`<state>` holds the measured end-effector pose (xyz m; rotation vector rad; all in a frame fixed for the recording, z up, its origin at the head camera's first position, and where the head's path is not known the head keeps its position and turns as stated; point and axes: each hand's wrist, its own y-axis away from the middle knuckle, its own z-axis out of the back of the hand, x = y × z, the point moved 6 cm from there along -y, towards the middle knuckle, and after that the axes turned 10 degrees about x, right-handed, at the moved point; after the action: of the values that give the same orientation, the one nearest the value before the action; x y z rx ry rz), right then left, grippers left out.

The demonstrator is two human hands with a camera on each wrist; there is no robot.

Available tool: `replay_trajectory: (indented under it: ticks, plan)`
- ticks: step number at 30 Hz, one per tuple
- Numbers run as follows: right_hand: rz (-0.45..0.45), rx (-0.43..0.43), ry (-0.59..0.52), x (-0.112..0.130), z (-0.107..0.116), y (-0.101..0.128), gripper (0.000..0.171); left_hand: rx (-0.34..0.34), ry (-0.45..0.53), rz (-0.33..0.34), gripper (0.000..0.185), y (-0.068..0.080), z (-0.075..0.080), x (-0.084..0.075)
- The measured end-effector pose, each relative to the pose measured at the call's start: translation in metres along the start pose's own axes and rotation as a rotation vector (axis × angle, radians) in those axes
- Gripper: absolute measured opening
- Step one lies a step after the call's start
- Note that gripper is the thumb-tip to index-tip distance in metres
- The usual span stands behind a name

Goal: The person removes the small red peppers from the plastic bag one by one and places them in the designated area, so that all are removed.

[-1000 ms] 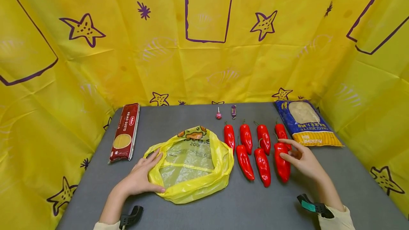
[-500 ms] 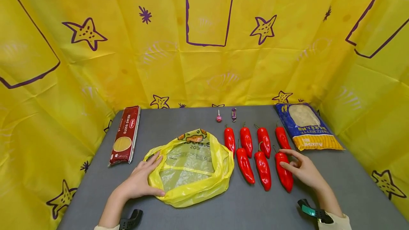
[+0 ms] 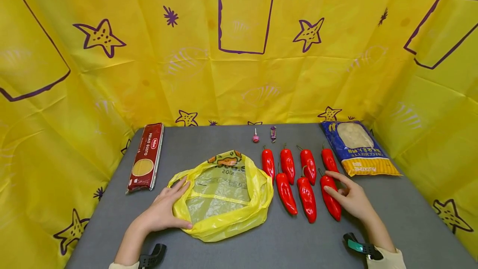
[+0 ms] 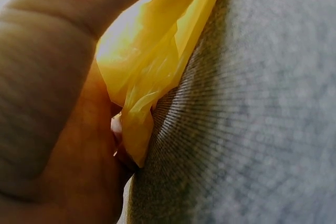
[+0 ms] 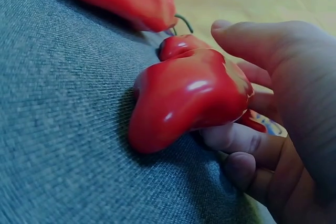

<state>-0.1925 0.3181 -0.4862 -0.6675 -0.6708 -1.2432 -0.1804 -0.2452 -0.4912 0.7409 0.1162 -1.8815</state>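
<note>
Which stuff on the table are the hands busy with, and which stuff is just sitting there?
In use:
yellow bag, held at its rim by the left hand
front right red pepper, gripped by the right hand
the other six red peppers, probably next

Just lying about:
spaghetti pack
blue pasta bag
lollipop
wrapped sweet

On the red spaghetti packet (image 3: 145,157) at the table's left you can read "PRIMO GUSTO" in white capitals running along its length. On the yellow plastic bag (image 3: 223,196) you see "KIDS" printed upside down just under its cartoon picture. The blue and yellow pasta bag (image 3: 356,149) at the right carries lettering on its yellow band (also upside down to you, too small to read surely).
</note>
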Motion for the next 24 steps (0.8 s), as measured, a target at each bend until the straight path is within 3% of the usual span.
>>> replay_trajectory:
  ticks: [6,16,24]
  plan:
    - [0.022,-0.002,0.008,0.002,0.001,-0.002,0.049,-0.026,0.008,-0.015,0.130,0.001,0.004,0.000]
    - [0.029,-0.021,0.041,0.005,0.005,0.000,0.050,-0.126,-0.008,-0.082,0.127,0.004,0.012,-0.002]
    - [0.077,-0.103,0.070,0.010,0.012,0.003,0.050,-0.227,-0.021,-0.061,0.108,0.012,0.020,-0.005]
